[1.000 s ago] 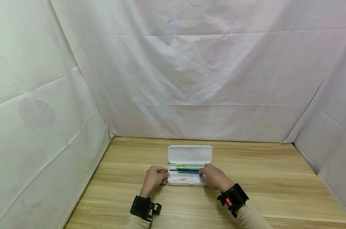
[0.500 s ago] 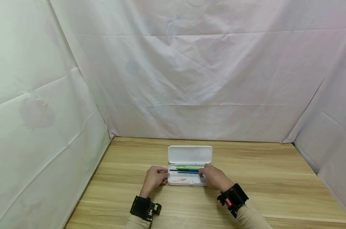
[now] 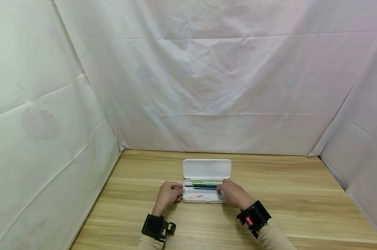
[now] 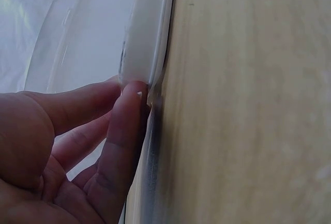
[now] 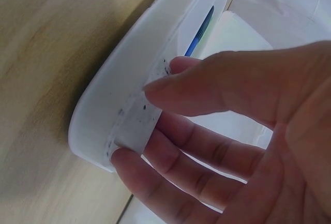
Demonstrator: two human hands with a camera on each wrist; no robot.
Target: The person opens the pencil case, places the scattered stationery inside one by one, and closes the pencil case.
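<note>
Almost nothing differs from the head views of half a second and a second ago: both hands sit at the same ends of the pencil case (image 3: 203,195) and the lid (image 3: 207,168) stands at the same angle. My reading is that the hands are pausing in a steadying hold, with the work neither advanced nor undone.

Nearest, low in the head view, the black wrist bands (image 3: 155,227) frame the scene. Just above them the left hand (image 3: 168,195) meets the case's left end, its fingers (image 4: 126,125) loosely curled with tips pressed to the white rim. The right hand (image 3: 233,193) pinches the right end, thumb over the rim and fingers (image 5: 155,188) beneath.

The case lies open at lower centre of the frame, between the hands, on the wooden table (image 3: 300,205). Inside, toward the hinge, lie a green pen (image 3: 204,183) and a blue pen (image 3: 205,187); pale pink pieces lie nearer. Beyond, white sheeting (image 3: 207,86) fills the upper frame.
</note>
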